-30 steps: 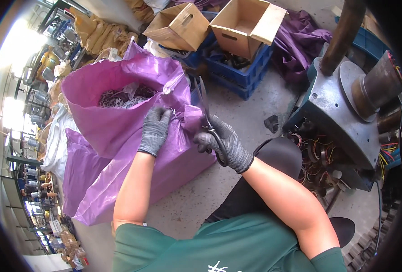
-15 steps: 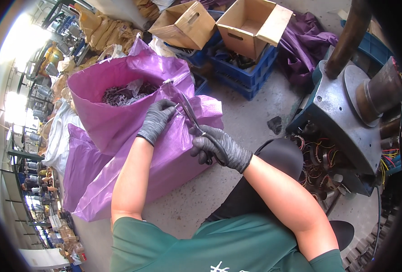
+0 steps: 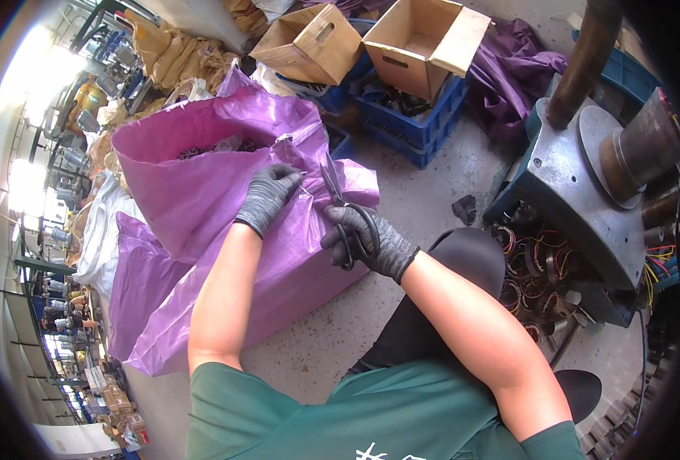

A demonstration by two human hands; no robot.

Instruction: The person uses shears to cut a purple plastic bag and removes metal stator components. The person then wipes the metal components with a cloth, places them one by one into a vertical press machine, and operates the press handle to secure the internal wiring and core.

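Observation:
A large purple woven sack stands open-mouthed before me, with metallic-looking scraps partly showing inside. My left hand, in a grey glove, is closed at the sack's side, its fingertips pinching a thin pale string. Just right of it, my gloved right hand grips a pair of scissors by the handles. The blades point up and away from me, slightly parted, close to the gathered purple plastic. Whether they touch it is hard to make out.
Behind the sack, cardboard boxes sit on blue plastic crates. A heavy metal machine part stands at the right, with coils of coloured wire beneath it. White sacks and brown bags lie at the left and back.
The scissors have turned more upright and their blades have parted, with my right hand shifting slightly left and down. My left hand stays nearly in place. Less of the sack's contents shows.

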